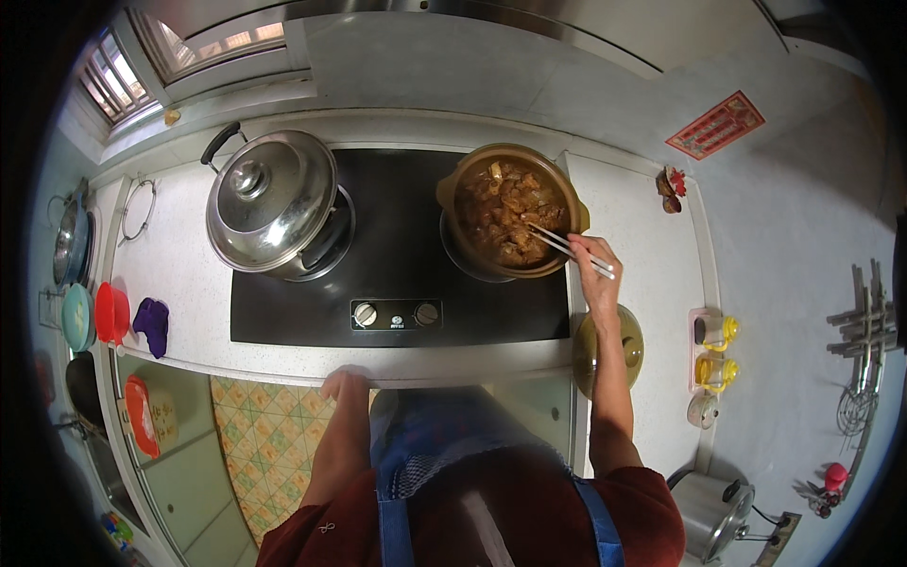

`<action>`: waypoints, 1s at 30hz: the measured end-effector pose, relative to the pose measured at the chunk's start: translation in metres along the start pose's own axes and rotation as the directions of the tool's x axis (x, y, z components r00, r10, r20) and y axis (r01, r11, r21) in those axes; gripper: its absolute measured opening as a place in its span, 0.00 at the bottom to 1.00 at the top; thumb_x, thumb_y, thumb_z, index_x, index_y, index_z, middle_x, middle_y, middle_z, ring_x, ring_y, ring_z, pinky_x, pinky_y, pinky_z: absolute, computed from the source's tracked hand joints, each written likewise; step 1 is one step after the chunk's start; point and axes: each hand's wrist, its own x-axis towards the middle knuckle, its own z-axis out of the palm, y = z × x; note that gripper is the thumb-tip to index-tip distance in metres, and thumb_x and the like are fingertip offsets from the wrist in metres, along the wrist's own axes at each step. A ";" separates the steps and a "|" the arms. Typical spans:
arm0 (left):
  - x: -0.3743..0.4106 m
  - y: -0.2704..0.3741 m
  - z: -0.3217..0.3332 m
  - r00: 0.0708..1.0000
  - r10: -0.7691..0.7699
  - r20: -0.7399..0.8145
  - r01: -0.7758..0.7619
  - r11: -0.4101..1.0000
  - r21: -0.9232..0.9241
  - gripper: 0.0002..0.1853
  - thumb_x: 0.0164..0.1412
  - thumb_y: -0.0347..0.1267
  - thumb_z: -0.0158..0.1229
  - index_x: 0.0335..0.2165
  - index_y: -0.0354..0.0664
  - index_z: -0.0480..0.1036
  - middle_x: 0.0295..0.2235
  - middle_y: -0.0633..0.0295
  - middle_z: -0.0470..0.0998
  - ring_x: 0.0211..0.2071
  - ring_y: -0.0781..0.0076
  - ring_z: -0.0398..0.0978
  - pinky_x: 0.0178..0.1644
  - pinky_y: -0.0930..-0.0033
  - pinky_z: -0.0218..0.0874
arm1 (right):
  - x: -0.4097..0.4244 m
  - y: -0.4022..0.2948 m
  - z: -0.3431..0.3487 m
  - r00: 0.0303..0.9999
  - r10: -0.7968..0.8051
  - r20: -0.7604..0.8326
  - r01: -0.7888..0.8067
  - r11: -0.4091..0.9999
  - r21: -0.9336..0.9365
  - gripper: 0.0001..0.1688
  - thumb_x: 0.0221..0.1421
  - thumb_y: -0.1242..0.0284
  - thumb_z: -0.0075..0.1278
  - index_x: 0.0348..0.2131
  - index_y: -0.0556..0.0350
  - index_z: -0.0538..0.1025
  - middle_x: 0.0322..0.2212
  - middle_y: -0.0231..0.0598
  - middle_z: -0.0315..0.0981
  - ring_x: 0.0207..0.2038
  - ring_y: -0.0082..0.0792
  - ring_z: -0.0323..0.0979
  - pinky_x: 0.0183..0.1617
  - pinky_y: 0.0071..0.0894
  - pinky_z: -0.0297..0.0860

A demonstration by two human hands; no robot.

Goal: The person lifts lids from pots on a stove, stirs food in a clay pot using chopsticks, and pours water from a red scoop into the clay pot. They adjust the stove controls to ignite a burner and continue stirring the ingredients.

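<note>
My right hand (599,268) holds a pair of chopsticks (560,242), pale with metallic ends. Their tips are among the chunks of brown stewed meat (521,202) inside a clay pot (562,177), which sits on the right burner. Under my right forearm lies the pot's olive-brown lid (627,365), partly hidden by the arm. My left hand (345,385) rests at the counter's front edge (283,372), and its fingers are not clearly visible.
A steel pot with a domed lid (276,205) stands on the left burner of the black gas stove (397,234). Purple cloth (151,326) and a red plastic bowl (112,313) are at left. Yellow-topped jars (717,372) stand at right, near a steel electric pot (708,517).
</note>
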 end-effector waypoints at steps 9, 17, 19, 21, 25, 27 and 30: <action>-0.016 0.001 -0.007 1.000 -0.030 0.008 0.031 0.999 -0.041 0.22 0.55 0.46 0.50 0.48 0.56 0.69 0.50 0.68 0.69 0.51 0.65 0.66 0.52 0.44 0.50 | 0.008 0.028 0.020 0.985 -0.038 -0.170 0.033 0.999 -0.032 0.10 0.54 0.74 0.49 0.34 0.63 0.77 0.30 0.41 0.71 0.32 0.29 0.69 0.36 0.24 0.65; 0.011 -0.001 0.009 0.999 -0.042 0.027 0.042 0.999 -0.016 0.22 0.54 0.47 0.52 0.47 0.56 0.70 0.48 0.69 0.70 0.49 0.67 0.67 0.52 0.46 0.51 | 0.050 -0.021 0.009 0.988 -0.155 -0.002 0.154 0.980 -0.123 0.09 0.53 0.74 0.50 0.32 0.62 0.77 0.27 0.40 0.71 0.29 0.29 0.69 0.34 0.25 0.64; -0.004 0.002 0.000 0.999 -0.035 0.031 0.035 0.999 0.004 0.23 0.54 0.47 0.53 0.48 0.56 0.70 0.48 0.69 0.70 0.49 0.67 0.67 0.52 0.46 0.51 | 0.066 -0.005 0.016 0.978 -0.206 -0.022 0.201 0.970 -0.136 0.09 0.54 0.73 0.50 0.32 0.61 0.77 0.27 0.40 0.71 0.28 0.29 0.68 0.33 0.26 0.64; -0.029 0.000 -0.012 1.000 -0.024 0.014 0.024 1.000 0.002 0.22 0.54 0.47 0.53 0.47 0.56 0.70 0.48 0.69 0.70 0.49 0.67 0.67 0.52 0.46 0.50 | 0.075 0.013 0.025 0.981 -0.192 -0.012 0.188 0.970 -0.154 0.09 0.53 0.73 0.50 0.32 0.61 0.77 0.27 0.41 0.71 0.28 0.29 0.68 0.33 0.25 0.64; 0.009 -0.003 0.007 0.999 -0.021 -0.030 0.021 1.000 -0.009 0.19 0.53 0.45 0.53 0.46 0.61 0.71 0.47 0.73 0.71 0.49 0.71 0.67 0.46 0.51 0.56 | 0.078 0.011 0.024 0.970 -0.221 0.099 0.229 0.970 -0.084 0.08 0.52 0.74 0.51 0.31 0.62 0.77 0.24 0.40 0.70 0.26 0.30 0.66 0.32 0.25 0.63; 0.015 0.001 0.012 0.997 -0.078 0.028 0.081 0.988 -0.128 0.20 0.54 0.45 0.51 0.46 0.60 0.70 0.45 0.73 0.72 0.47 0.73 0.68 0.47 0.55 0.56 | 0.080 -0.012 0.019 0.968 -0.211 0.135 0.228 0.966 -0.123 0.08 0.52 0.74 0.51 0.31 0.62 0.77 0.24 0.40 0.70 0.25 0.30 0.66 0.31 0.25 0.63; -0.054 -0.004 -0.022 0.985 -0.118 0.125 0.148 0.952 -0.269 0.22 0.57 0.44 0.46 0.49 0.52 0.66 0.43 0.70 0.73 0.45 0.75 0.71 0.55 0.62 0.49 | 0.084 -0.029 0.022 0.961 -0.255 0.109 0.263 0.962 -0.071 0.08 0.52 0.73 0.52 0.30 0.62 0.76 0.26 0.40 0.72 0.28 0.31 0.68 0.33 0.25 0.64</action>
